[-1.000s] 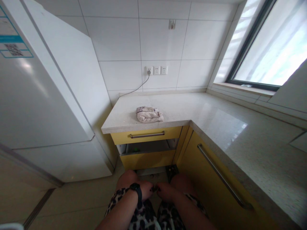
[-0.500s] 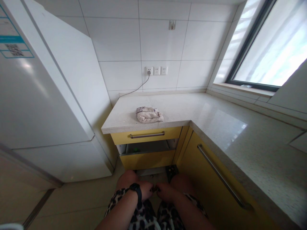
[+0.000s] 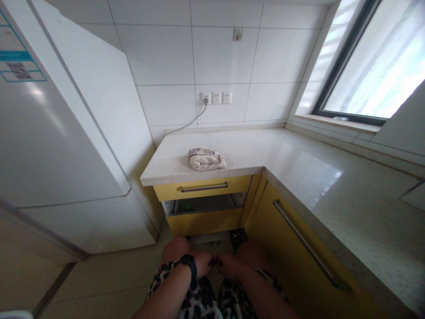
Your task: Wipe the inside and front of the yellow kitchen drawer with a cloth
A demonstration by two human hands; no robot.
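Nothing visibly displaced. Left hand (image 3: 202,262) and right hand (image 3: 229,266) adjoin, fingers bent, any hold indeterminable; yellow drawer (image 3: 204,223) lies ahead, crosswise, roughly equidistant.

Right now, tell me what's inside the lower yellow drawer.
In the lower yellow drawer, a small green thing shows, too dim to identify; the drawer's front hides the nearest part.

No words or numbers can be read: the blue-and-white label (image 3: 15,56) on the front of the tall white refrigerator (image 3: 66,150) bears a square QR code (image 3: 19,71) beneath a solid blue band, its fine print too small to make out.
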